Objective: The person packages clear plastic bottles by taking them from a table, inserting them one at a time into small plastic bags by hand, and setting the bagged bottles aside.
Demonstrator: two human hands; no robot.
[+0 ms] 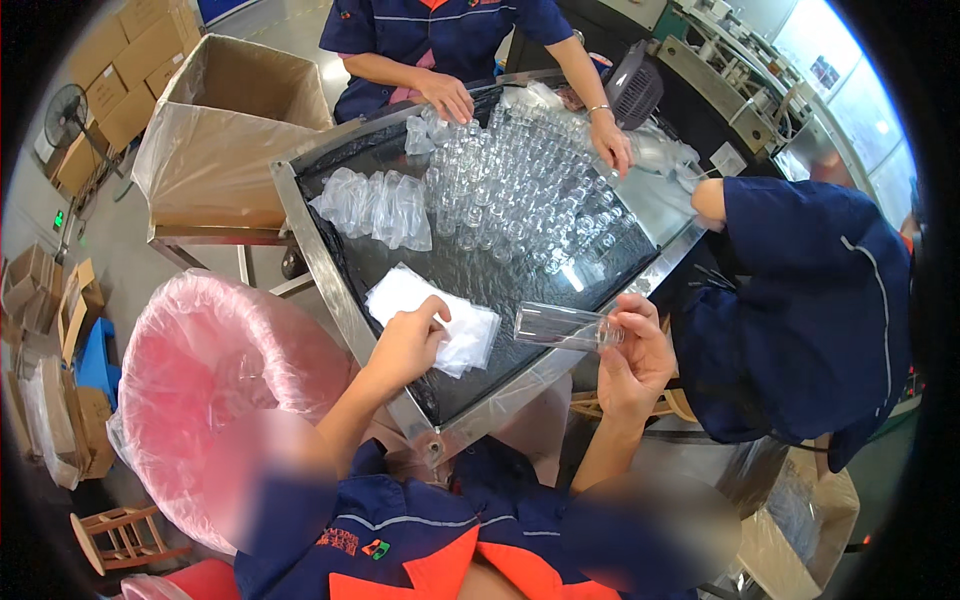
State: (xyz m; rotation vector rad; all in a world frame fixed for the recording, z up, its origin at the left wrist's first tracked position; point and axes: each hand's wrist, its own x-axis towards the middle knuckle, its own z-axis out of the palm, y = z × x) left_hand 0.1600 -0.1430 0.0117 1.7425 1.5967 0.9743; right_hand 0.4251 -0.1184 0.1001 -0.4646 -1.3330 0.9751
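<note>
- Clear tube (pixel 560 326): in the right hand, up off the table, over its near edge, right of the white bags.
- Long axis runs roughly left-right, close to level in view; wide end points left toward the bags, narrow neck end points right into the fingers.
- Right hand (pixel 637 355): gripping the tube by the neck end, thumb below, fingers above; likely held there to leave the body free and unsmudged.
- Left hand (pixel 408 345): fingers bent over the bag stack, touching it; can't tell if a bag is pinched.
- White bags (pixel 475 335): loose, fanned stack, flat on the table just left of the tube; probably placed there for easy left-hand reach.
- Table (pixel 430 395): black top, metal rim, set at a slant to the wearer.
- Clear tubes (pixel 540 170): packed close in rows beyond the bags, most seemingly upright; tight spacing probably helps them stay standing.
- Wrapped pieces (pixel 375 205): side by side in clear film, left of the rows, apart from them.
- Co-worker opposite: one hand (pixel 445 97) at the far left of the rows, other hand (pixel 610 140) at their right side; grips unclear.
- Person at right (pixel 800 300): dark blue clothing, beside the table.
- Pink-lined bin (pixel 290 330): left of the wearer, near the table.
- Lined carton (pixel 215 150): open-topped, beyond the bin.
</note>
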